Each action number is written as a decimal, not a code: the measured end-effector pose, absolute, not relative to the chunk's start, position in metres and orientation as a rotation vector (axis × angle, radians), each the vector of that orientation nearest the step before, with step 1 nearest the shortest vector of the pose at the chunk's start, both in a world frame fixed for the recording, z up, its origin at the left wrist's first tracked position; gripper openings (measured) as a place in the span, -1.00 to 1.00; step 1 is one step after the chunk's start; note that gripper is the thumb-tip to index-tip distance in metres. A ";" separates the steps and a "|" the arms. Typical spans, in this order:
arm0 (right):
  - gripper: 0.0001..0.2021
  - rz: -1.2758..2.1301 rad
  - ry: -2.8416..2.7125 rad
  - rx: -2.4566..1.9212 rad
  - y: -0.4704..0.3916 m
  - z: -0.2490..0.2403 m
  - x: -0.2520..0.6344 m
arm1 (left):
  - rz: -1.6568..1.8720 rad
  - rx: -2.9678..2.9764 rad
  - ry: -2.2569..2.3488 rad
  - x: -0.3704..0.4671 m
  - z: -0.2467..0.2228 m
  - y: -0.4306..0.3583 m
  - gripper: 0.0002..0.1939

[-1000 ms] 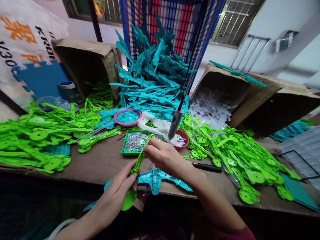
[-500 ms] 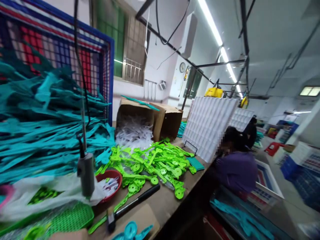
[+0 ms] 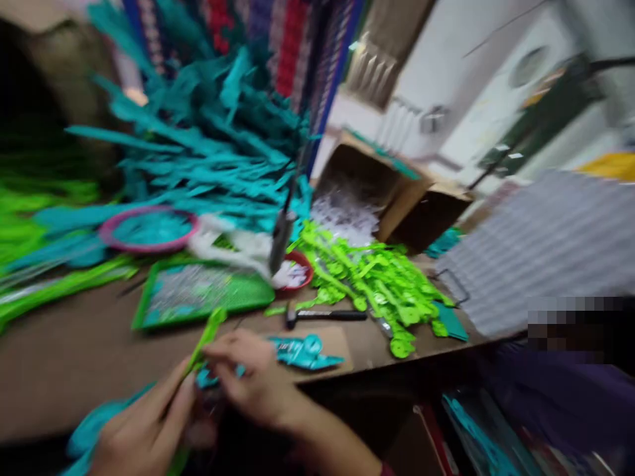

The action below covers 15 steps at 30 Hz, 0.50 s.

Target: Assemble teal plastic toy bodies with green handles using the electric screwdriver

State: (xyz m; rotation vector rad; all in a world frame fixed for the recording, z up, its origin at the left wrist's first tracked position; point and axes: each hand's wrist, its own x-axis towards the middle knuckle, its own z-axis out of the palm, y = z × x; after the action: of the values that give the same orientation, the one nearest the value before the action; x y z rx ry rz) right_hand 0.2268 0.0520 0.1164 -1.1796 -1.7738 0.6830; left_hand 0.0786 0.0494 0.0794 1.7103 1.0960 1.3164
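At the bottom of the head view, my left hand (image 3: 143,426) is closed round a long lime-green plastic part (image 3: 206,337) that sticks up past the fingertips. A teal plastic piece (image 3: 206,378) shows between my two hands, and a larger teal part (image 3: 94,423) lies beside the left hand. My right hand (image 3: 255,377) meets the left one, its fingers curled in a pinch against the green part; blur hides what they grip. Just beyond it, a teal part with a round disc (image 3: 310,350) rests on a cardboard piece (image 3: 340,344).
A hammer (image 3: 327,316) lies behind the cardboard. Around it are a green tray (image 3: 248,294), a red bowl (image 3: 307,268), a pink-rimmed basin (image 3: 149,248), piled lime-green parts (image 3: 377,271) and heaped teal parts (image 3: 208,158). A person in purple (image 3: 560,390) sits at right.
The view has swung left and down, tilting the scene. Both my hands, out of sight before, now show at the bottom with green and teal parts.
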 end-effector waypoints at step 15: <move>-0.94 0.770 -1.679 -1.111 0.062 0.118 0.218 | 1.257 1.897 1.259 0.055 0.104 0.036 -0.71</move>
State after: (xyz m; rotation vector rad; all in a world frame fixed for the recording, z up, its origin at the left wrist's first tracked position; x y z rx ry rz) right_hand 0.2182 0.0622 0.1176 -1.1113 -1.6792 0.7704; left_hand 0.0546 0.0359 0.1041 1.8974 1.2591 1.2567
